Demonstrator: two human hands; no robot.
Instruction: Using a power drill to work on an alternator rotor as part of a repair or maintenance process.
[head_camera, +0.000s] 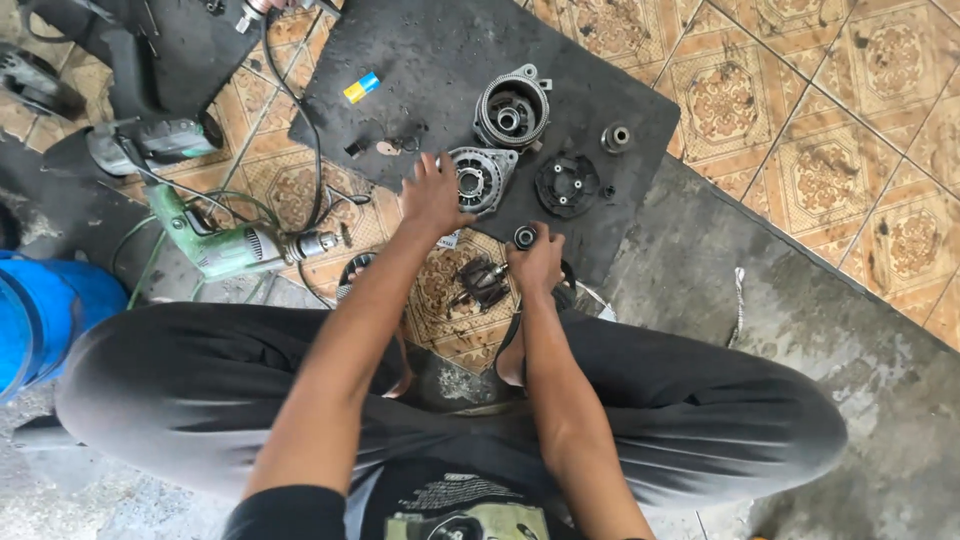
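Observation:
My left hand (432, 193) reaches forward with fingers spread, its fingertips touching a silver round housing part (481, 178) on the black rubber mat (430, 60). My right hand (537, 262) is closed around a small dark ring-shaped bearing (525, 237) at the mat's near edge. Just below it a dark toothed rotor piece (482, 283) lies on the tiled floor. Further back on the mat stand a large round stator housing (511, 112), a black disc-shaped cover (567, 185) and a small metal pulley (616, 137).
A green electric drill (232, 248) with its cable lies on the floor to the left. A blue container (45, 315) stands at the far left. A blue-and-yellow piece (362, 87) rests on the mat. My crossed legs in dark trousers (200, 390) fill the foreground; bare concrete (800, 300) lies right.

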